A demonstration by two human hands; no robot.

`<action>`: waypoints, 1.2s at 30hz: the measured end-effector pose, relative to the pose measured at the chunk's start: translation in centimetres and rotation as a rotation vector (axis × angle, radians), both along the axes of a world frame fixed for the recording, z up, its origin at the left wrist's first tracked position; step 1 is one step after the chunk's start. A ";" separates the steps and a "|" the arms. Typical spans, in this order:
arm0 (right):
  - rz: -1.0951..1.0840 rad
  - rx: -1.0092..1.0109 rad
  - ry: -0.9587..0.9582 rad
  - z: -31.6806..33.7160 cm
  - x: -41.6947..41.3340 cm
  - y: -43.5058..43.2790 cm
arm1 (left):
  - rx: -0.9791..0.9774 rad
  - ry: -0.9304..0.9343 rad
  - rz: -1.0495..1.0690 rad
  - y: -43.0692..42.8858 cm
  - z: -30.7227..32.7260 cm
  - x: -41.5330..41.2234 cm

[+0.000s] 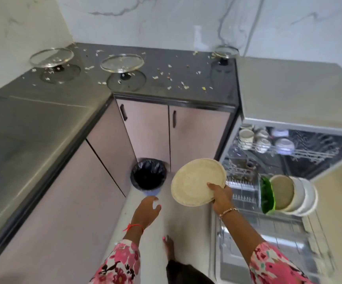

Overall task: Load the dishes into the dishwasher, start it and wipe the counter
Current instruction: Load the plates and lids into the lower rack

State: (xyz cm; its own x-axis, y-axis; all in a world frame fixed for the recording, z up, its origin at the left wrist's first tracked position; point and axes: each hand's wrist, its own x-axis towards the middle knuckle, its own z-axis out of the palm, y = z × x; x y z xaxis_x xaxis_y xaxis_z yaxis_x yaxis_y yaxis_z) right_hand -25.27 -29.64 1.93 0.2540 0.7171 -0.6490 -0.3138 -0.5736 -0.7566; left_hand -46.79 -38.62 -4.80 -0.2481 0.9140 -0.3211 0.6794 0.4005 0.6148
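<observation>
Pinching the rim of a round, matte cream plate (194,181), thumb on top, fingers hidden beneath, the right hand (220,196) holds it above the floor (186,222) beside the wire rack (242,196), the left hand (148,210) empty with fingers loosely apart; beyond, blurred glass lids (122,63) stand on the crumb-strewn dark desk (176,78).

Both arms are extended forward and down, with floral sleeves (121,261) pushed up the forearms. The left hand (148,210) is held palm-down, fingers loosely curled, nothing gripped; a red thread (133,227) is worn at its wrist. The right hand (220,198) grips the near rim of a plate (194,181), thumb laid on top, fingers hidden beneath; a bracelet (228,211) is worn at that wrist.
</observation>
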 end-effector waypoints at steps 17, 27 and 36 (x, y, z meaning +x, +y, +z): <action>-0.161 -0.131 -0.135 -2.9 24.5 -13.3 | -0.151 -0.135 -0.279 -5.5 -1.8 23.2; 0.005 -0.164 -0.008 -7.9 34.4 -4.8 | -0.453 -0.721 0.273 3.0 -2.5 35.8; 0.396 0.035 -0.308 -11.5 35.3 3.9 | -0.222 -0.732 0.518 11.4 -3.6 36.5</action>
State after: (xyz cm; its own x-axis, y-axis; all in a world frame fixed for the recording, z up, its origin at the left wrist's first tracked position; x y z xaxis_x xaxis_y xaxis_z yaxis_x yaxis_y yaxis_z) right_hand 10.02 -25.79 -9.60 0.1336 0.8173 -0.5605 0.1639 -0.5760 -0.8009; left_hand -10.25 -27.20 -8.42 -0.2749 0.6439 -0.7140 -0.1456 0.7062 0.6929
